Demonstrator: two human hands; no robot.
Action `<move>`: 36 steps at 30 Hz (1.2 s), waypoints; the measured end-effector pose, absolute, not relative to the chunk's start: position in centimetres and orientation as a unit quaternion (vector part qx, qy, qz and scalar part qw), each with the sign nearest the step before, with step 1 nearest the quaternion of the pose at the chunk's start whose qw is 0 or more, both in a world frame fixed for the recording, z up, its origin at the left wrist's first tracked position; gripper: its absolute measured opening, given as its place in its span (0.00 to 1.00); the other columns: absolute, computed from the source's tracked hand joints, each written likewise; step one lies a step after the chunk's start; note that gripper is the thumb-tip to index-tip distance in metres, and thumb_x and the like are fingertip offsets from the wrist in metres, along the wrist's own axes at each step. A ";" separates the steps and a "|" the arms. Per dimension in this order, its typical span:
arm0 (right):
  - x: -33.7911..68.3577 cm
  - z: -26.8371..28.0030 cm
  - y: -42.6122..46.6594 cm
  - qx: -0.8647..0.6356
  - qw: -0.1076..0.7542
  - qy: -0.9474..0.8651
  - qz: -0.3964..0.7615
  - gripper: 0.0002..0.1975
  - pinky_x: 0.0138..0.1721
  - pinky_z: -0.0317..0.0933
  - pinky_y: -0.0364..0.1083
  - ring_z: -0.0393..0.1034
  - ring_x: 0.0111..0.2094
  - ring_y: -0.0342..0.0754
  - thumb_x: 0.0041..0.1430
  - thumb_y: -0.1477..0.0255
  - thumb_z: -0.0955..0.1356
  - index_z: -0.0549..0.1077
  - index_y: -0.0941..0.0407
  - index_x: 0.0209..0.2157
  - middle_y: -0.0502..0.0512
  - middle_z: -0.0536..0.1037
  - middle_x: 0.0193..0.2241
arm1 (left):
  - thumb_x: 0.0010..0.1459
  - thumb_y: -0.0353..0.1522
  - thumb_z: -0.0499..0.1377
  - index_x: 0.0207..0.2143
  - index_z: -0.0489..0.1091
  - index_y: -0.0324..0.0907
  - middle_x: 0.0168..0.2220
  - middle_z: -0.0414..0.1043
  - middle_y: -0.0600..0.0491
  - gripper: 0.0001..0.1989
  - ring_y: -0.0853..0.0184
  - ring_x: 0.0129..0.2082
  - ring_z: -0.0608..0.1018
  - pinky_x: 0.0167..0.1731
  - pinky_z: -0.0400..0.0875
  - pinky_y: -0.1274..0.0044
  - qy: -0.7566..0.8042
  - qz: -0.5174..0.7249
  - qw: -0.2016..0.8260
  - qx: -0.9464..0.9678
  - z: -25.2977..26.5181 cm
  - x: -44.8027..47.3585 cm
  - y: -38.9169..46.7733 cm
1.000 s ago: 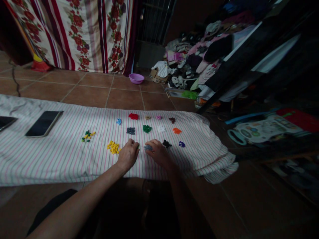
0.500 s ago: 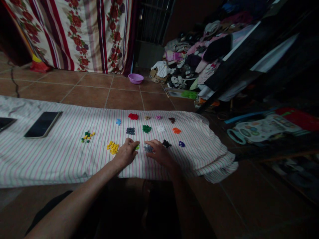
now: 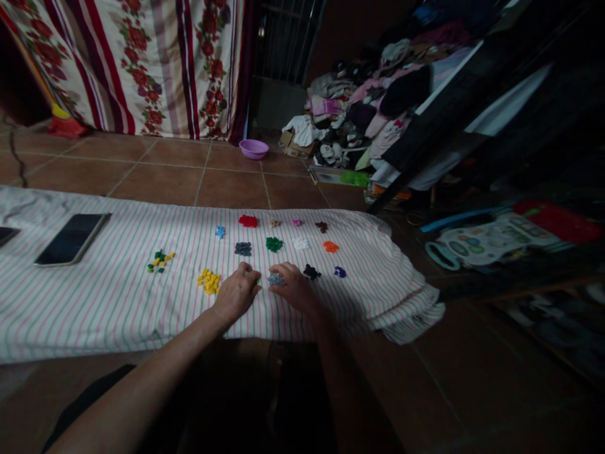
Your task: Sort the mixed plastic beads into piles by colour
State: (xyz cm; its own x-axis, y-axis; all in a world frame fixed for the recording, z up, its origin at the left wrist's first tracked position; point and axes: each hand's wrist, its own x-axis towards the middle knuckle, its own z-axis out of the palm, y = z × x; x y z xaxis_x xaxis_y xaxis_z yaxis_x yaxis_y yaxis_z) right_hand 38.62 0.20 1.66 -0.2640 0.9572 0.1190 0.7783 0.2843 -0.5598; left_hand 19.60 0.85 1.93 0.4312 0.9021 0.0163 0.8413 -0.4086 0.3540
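Several small piles of toy-brick-like pieces, sorted by colour, lie on a striped cloth (image 3: pixel 123 290). My left hand (image 3: pixel 235 294) rests on the cloth, its fingers curled over lime green pieces (image 3: pixel 258 281), mostly hidden beneath them. Facing it, my right hand (image 3: pixel 295 290) has its thumb and fingers closed around the light grey pieces (image 3: pixel 275 279). Yellow pieces (image 3: pixel 208 281) lie just left of my left hand, and black pieces (image 3: pixel 312 272) just right of my right hand. Dark grey pieces (image 3: pixel 243 248), green pieces (image 3: pixel 274 244) and white pieces (image 3: pixel 300 243) form a row beyond.
Farther back are blue (image 3: pixel 220 232), red (image 3: pixel 248 221), tan, pink and brown piles. Orange (image 3: pixel 331 246) and dark blue (image 3: pixel 339 272) piles sit right. A mixed green-yellow group (image 3: pixel 161 261) and a phone (image 3: pixel 73 239) lie left. A purple basin (image 3: pixel 254 149) stands on the floor.
The whole view has shifted slightly, so things sit a little farther left. Both hands stay at the same two piles; the lime green pieces show less beside my left fingers.
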 end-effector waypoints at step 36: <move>47.2 -0.6 -0.5 -0.641 0.236 -0.728 0.063 0.19 0.53 0.57 0.60 0.64 0.53 0.59 0.52 0.66 0.72 0.76 0.52 0.47 0.61 0.74 0.51 | 0.64 0.35 0.48 0.46 0.69 0.46 0.46 0.66 0.50 0.13 0.68 0.40 0.74 0.34 0.67 0.77 0.519 0.113 0.127 0.838 2.3 20.1 0.5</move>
